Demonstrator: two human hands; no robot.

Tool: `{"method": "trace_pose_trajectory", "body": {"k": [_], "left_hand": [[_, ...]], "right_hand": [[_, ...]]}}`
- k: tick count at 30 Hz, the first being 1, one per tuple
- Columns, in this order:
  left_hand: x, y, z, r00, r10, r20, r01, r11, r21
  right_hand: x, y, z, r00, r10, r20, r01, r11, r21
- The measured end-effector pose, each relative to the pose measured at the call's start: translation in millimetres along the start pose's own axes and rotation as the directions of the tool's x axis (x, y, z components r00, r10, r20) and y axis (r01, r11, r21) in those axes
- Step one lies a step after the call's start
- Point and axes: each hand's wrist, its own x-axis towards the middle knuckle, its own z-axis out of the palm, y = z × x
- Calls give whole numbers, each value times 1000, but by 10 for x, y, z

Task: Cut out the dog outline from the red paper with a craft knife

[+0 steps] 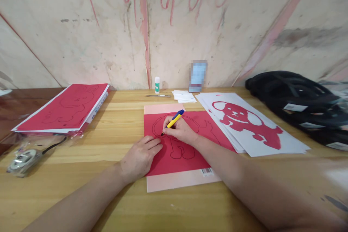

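Observation:
My right hand (pixel 178 128) is closed around a yellow pen (pixel 174 119) with a blue end. Its dark tip meets a red sheet of paper (pixel 157 163), at the black outline of an animal with round ears, legs and a tail. My left hand (pixel 143 155) lies on the sheet's left edge with its fingers flat, holding nothing. Under the red sheet a pale pink pad or book (pixel 174 185) sticks out at front and back, with a barcode at its front edge. Part of the outline is hidden by my right hand and forearm.
At right, white sheets (pixel 272 119) carry a red cut-out dog (pixel 239 117), beside black bag-like items (pixel 293 98). A glue stick (pixel 157 85), silver pen (pixel 158 96), paper slips (pixel 183 96) and phone (pixel 198 76) stand or lie behind. At left are stacked drawings (pixel 65 105) and a wrapped cable (pixel 25 159).

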Motion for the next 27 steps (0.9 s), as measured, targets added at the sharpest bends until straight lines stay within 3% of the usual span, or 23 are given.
{"method": "trace_pose_trajectory", "body": {"k": [27], "left_hand": [[2,5,11,1000,5,-11,-5,1000,10]], "right_hand": [[5,42,7,997,-67,28,68,997,-29]]}}
